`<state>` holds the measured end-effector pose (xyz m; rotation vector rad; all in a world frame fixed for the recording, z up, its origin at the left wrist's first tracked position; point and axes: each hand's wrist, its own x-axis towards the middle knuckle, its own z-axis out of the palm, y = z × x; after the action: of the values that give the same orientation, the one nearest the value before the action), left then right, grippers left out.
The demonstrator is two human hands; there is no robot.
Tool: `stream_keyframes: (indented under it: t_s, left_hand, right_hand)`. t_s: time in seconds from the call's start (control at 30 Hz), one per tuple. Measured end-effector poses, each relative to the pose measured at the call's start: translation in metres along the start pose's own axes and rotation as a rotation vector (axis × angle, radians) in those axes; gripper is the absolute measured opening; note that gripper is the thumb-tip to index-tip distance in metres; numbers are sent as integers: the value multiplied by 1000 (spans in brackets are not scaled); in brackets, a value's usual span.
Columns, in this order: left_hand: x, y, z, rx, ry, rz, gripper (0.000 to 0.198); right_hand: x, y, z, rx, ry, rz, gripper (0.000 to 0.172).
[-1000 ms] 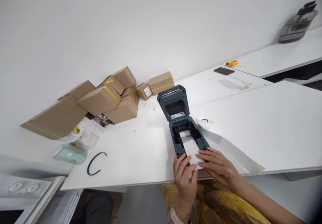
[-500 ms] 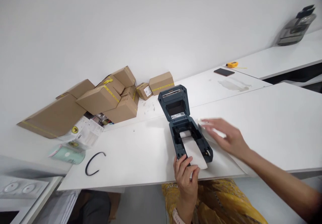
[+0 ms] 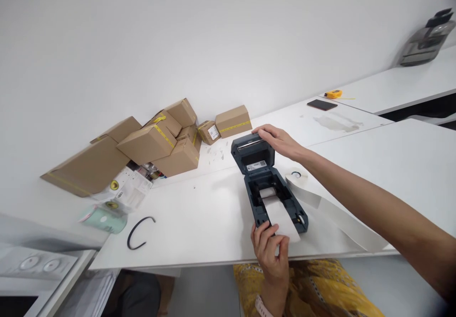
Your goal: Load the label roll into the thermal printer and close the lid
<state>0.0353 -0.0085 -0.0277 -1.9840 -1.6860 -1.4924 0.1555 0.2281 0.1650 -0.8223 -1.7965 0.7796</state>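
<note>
A dark blue label printer (image 3: 297, 209) stands on the white table with its lid (image 3: 253, 158) tilted up and back. Inside it lies a small white roll, from which a strip of label paper (image 3: 280, 212) runs out over the front. My left hand (image 3: 270, 248) is at the printer's front edge, fingers bent over the paper's end and thumb close below. My right hand (image 3: 280, 141) has its fingers over the top edge of the lid. Right of the printer, a loose paper strip (image 3: 335, 215) trails from a small coil toward the table's front edge.
Cardboard boxes (image 3: 142, 144) are piled at the back left, near plastic-wrapped packs and a mint-green pouch (image 3: 105, 219). A black headband (image 3: 137, 234) lies at front left. A phone (image 3: 322, 105), yellow tape measure (image 3: 334, 94) and large bottle (image 3: 425, 41) are at the back right.
My right hand has left the loose paper strip beside the printer and moved up onto the lid, which now leans further forward. My left hand has stayed at the printer's front.
</note>
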Motion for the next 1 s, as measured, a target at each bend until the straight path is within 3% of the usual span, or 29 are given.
stream_keyframes:
  t_s: [0.13, 0.27, 0.33, 0.5, 0.63, 0.77, 0.9, 1.0]
  left_hand:
    - [0, 2, 5, -19, 22, -34, 13]
    - [0, 11, 7, -38, 70, -143, 7]
    - [-1, 19, 7, -16, 143, -274, 5]
    - [-11, 28, 10, -82, 241, -673, 45]
    - [-25, 22, 10, -329, 125, -1042, 71]
    - [-28, 25, -4, -661, 11, -1353, 66]
    - [-12, 40, -19, -873, -41, -1460, 58]
    - [2, 49, -18, -967, -141, -1464, 63]
  right_hand:
    - [-64, -2, -7, -13, -27, -207, 32]
    - [-122, 4, -4, -100, -53, -329, 34]
    - [-143, 10, 0, -145, -55, -351, 37]
    - [-175, 22, 10, -208, -45, -374, 44]
    - [-192, 30, 14, -235, -43, -389, 43]
    - [-208, 40, 17, -285, -66, -408, 43]
    - [-218, 44, 19, -307, -86, -407, 42]
    - [-222, 45, 19, -311, -82, -405, 42]
